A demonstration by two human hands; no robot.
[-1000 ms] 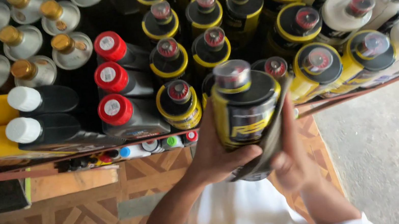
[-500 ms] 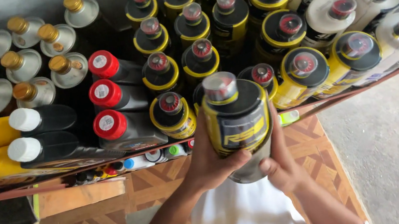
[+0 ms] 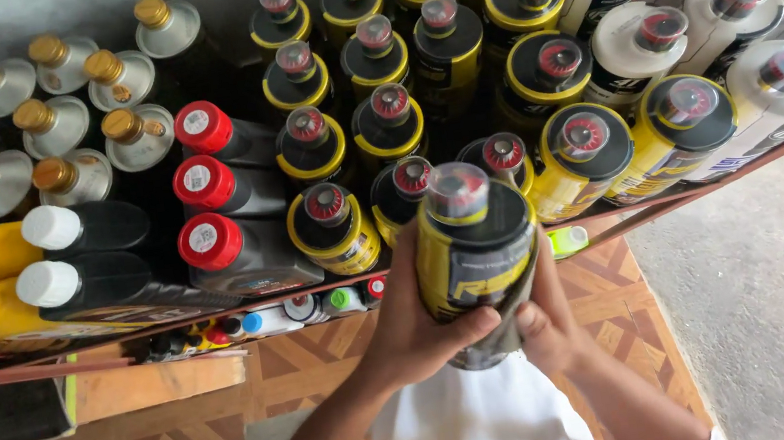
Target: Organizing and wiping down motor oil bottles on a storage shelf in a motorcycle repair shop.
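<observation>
Both hands grip one black and yellow bottle (image 3: pixel 473 255) with a red cap under a clear seal, held upright in front of a shelf edge. My left hand (image 3: pixel 416 323) wraps its left side, thumb across the front. My right hand (image 3: pixel 544 316) holds its right side and base. Directly behind it stand rows of matching black and yellow bottles (image 3: pixel 333 228) on the shelf.
Black bottles with red caps (image 3: pixel 213 243), yellow bottles with white caps (image 3: pixel 38 287) and silver gold-capped bottles (image 3: pixel 56 123) fill the left. White bottles (image 3: pixel 778 88) stand at the right. Small tubes (image 3: pixel 264 320) lie below the red shelf rail (image 3: pixel 710 183). Patterned wood floor and grey concrete lie beneath.
The held bottle has shifted slightly left and lower in view, and the right hand has slid from its side toward the lower back; the view has tilted a little.
</observation>
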